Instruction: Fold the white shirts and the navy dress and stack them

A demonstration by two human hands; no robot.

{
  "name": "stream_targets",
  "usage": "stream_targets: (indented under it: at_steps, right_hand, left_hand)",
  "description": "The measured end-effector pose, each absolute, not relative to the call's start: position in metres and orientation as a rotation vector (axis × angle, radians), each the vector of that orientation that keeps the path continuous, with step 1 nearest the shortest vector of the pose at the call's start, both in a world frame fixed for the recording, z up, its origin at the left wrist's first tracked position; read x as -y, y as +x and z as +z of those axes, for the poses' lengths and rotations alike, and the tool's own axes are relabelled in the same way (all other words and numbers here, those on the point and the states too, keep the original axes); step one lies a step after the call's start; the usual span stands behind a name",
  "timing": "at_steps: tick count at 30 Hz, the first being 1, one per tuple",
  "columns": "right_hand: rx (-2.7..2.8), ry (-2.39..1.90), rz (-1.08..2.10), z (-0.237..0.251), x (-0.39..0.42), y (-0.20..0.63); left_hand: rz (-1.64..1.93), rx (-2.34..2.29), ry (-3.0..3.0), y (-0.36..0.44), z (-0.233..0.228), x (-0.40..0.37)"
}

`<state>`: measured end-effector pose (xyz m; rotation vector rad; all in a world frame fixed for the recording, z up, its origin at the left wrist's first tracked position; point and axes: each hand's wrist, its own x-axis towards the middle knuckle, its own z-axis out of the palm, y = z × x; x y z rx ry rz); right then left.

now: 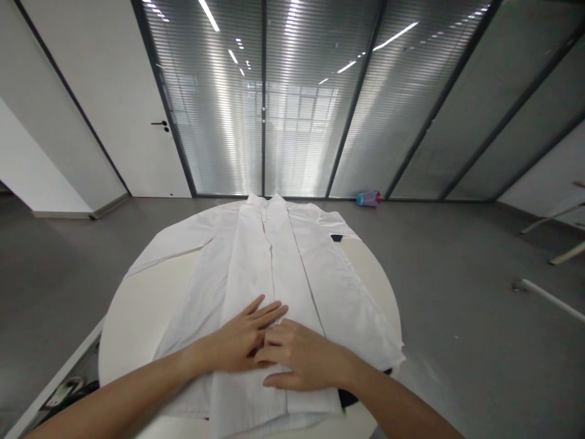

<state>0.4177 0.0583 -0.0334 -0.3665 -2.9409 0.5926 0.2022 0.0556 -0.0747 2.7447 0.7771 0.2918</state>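
A white long-sleeved shirt or coat lies front up, its collar at the far edge of a round white table. Down its middle runs the front placket. My left hand rests flat on the lower front, fingers stretched out across the placket. Just to its right, my right hand touches the same cloth, fingers bent and the thumb apart from them. Its fingertips meet or overlap the left hand's fingers. I see nothing held in either hand. The shirt's hem spreads toward the near table edge.
Dark material shows under the hem at the right. A blue and red container lies on the grey floor by the glass partition. White furniture legs stand at right, and a white door is at left.
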Motion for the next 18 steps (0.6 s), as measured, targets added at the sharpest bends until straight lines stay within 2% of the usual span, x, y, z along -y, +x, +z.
stream_targets:
  at_steps: [18]
  right_hand:
    - [2.879, -0.493, 0.711, -0.0370, -0.0585, 0.4115]
  left_hand:
    - [0.296, -0.807, 2.724, 0.2009, -0.0772, -0.0596]
